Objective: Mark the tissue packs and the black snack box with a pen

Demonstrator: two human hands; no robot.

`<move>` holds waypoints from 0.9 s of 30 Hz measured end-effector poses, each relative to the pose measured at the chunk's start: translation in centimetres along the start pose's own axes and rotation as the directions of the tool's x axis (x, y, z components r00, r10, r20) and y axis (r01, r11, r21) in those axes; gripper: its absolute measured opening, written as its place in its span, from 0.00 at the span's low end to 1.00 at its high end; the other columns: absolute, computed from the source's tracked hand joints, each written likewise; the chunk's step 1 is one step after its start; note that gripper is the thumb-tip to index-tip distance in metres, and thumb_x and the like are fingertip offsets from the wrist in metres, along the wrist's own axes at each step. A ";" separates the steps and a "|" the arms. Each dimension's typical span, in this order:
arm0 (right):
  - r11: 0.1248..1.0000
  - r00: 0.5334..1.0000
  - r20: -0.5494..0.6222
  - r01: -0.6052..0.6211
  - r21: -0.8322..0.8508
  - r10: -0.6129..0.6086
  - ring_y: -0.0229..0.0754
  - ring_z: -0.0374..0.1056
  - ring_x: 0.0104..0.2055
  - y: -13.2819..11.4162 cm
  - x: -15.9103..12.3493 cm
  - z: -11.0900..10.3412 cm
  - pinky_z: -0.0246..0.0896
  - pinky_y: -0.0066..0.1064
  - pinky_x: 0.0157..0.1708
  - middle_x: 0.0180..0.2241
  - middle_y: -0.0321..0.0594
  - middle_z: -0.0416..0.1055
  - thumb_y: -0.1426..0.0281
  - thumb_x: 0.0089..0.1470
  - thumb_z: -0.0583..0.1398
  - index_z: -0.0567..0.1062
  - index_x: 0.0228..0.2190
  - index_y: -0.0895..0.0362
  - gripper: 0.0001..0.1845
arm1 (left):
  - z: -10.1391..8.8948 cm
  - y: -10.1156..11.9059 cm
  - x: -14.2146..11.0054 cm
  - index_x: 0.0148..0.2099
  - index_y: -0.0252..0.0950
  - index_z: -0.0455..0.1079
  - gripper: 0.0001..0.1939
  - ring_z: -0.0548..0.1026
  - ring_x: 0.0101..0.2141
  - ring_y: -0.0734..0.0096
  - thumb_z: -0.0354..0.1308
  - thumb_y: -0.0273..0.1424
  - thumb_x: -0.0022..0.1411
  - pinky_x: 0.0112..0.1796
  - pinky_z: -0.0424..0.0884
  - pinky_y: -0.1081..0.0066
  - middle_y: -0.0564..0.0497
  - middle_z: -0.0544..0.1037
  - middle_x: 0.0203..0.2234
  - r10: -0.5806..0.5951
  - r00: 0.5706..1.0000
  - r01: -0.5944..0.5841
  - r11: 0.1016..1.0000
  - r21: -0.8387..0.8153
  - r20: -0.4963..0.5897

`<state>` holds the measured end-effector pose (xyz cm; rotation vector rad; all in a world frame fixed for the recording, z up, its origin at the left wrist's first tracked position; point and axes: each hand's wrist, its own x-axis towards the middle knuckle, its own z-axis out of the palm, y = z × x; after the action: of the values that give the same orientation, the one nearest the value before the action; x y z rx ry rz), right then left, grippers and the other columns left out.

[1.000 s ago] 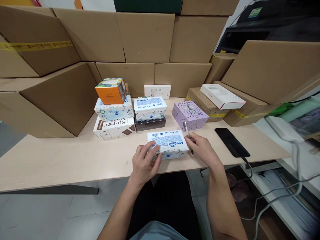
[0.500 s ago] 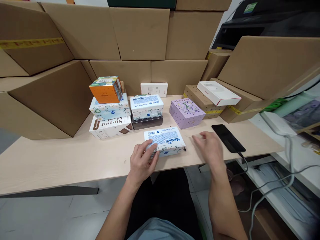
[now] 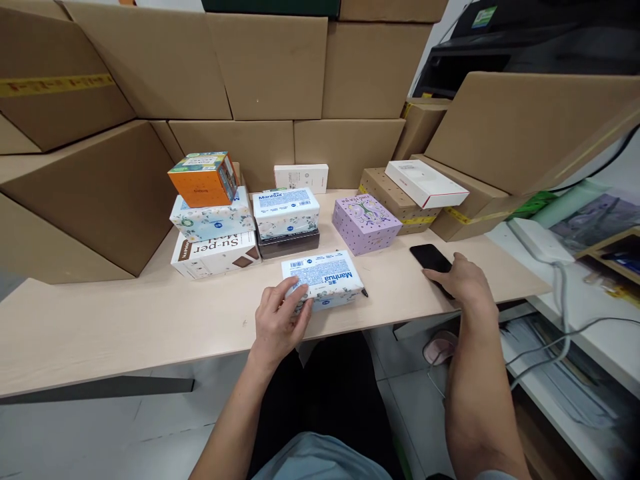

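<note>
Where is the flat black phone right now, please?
In the head view, the flat black phone is at the right of the pale wooden table, partly covered by the right hand, right of the purple cardboard box.

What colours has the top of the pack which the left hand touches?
The pack is white on top, with blue print; best seen in the head view.

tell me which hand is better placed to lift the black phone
The right hand, probably: it is at the phone, while the left hand rests on the nearest Manhua pack, farther away.
</note>
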<state>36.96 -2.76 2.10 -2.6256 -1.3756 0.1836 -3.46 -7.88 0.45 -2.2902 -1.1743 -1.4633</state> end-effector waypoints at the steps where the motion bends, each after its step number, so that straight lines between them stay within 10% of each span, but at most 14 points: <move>1: 1.000 1.000 -0.022 0.017 0.005 -0.017 0.66 0.69 0.53 -0.2 -0.3 0.0 0.65 0.47 0.45 0.51 0.65 0.70 0.50 0.51 0.63 0.63 0.61 0.66 0.45 | 0.0 0.0 0.0 0.54 0.38 0.70 0.18 0.75 0.40 0.61 0.65 0.25 0.61 0.39 0.73 0.63 0.40 0.77 0.50 0.004 1.000 -0.004 1.000 -0.001 0.001; 13: 0.823 0.782 -0.421 0.553 0.131 -0.459 0.63 0.62 0.56 -2.8 -5.2 2.4 0.60 0.53 0.56 0.53 0.62 0.67 0.54 0.49 0.64 0.54 0.67 0.67 0.53 | 0.1 0.1 -0.1 0.53 0.38 0.71 0.17 0.75 0.39 0.62 0.64 0.25 0.62 0.38 0.73 0.64 0.40 0.77 0.50 0.002 1.000 -0.002 1.000 0.014 -0.001; 27: 0.700 0.613 -0.547 0.711 0.067 -0.570 0.59 0.62 0.56 -5.7 -9.6 0.6 0.61 0.53 0.57 0.54 0.59 0.65 0.57 0.57 0.61 0.49 0.69 0.61 0.47 | 0.0 0.1 0.1 0.53 0.40 0.71 0.16 0.76 0.39 0.62 0.63 0.27 0.63 0.38 0.74 0.64 0.42 0.78 0.49 -0.002 1.000 0.003 1.000 0.021 -0.014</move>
<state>26.84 -7.40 2.94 -1.6111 -1.8170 -0.3462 -3.37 -7.87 0.51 -2.2623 -1.1831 -1.4587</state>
